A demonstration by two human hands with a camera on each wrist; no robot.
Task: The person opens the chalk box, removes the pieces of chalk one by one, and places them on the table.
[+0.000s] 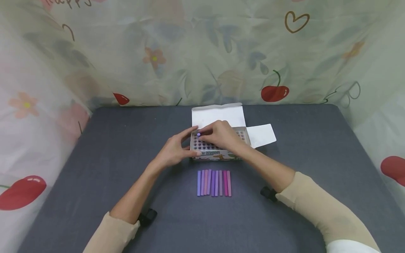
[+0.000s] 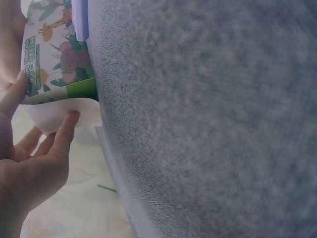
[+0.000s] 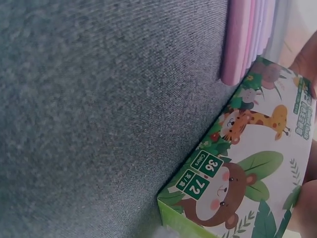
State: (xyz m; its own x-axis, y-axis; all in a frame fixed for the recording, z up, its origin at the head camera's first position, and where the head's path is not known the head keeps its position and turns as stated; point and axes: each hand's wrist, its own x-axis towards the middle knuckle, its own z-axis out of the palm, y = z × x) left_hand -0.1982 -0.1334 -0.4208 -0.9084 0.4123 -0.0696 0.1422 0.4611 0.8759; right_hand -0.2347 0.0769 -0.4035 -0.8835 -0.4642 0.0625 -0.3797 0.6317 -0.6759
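Observation:
An open cardboard box (image 1: 215, 155) printed with cartoon animals stands near the back of the table, a grid of round holes inside it. At its left end my left hand (image 1: 172, 151) grips the box, thumb on the front wall and fingers along the side; the left wrist view shows fingertips against a white end flap (image 2: 64, 113). My right hand (image 1: 223, 133) reaches over the box and pinches a purple crayon (image 1: 198, 134) above the left-hand holes. Only the crayon's end shows. The right hand covers the middle of the grid.
In front of the box lies a row of pink, purple and blue crayons (image 1: 216, 182), side by side. The box's white lid (image 1: 218, 116) is folded back, and a side flap (image 1: 261, 135) sticks out right. A patterned curtain (image 1: 190, 52) hangs behind the grey table (image 1: 133, 133).

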